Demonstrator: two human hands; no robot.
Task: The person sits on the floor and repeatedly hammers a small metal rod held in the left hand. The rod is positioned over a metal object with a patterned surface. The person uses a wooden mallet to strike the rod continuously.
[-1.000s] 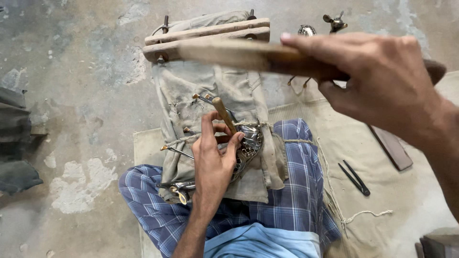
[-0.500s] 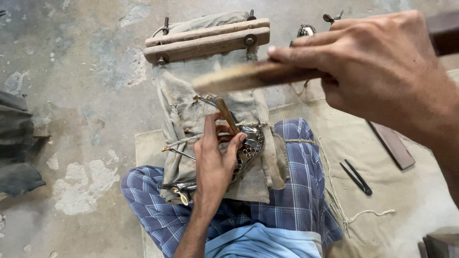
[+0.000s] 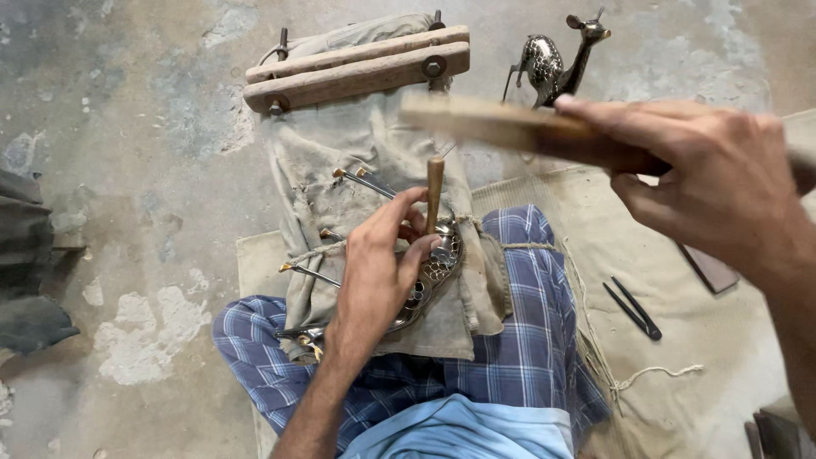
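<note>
My left hand (image 3: 380, 274) grips a small wooden-handled chisel (image 3: 434, 190), holding it upright on a patterned metal piece (image 3: 435, 274) wrapped in grey cloth (image 3: 340, 153) on my lap. My right hand (image 3: 721, 180) holds a flat wooden stick (image 3: 510, 127) up in the air, blurred, above and to the right of the chisel's top. The metal piece's thin legs (image 3: 361, 178) stick out of the cloth to the left.
A wooden clamp of two bolted bars (image 3: 357, 66) lies at the cloth's far end. A metal deer figure (image 3: 552, 61) stands beyond it on the concrete floor. Black tweezers (image 3: 633, 308) and a string lie on the mat at right. Dark rags sit at far left.
The right hand with the wooden stick has swung lower and to the right. The chisel in my left hand has gone from tilted to nearly upright. The view has shifted, showing the deer figure.
</note>
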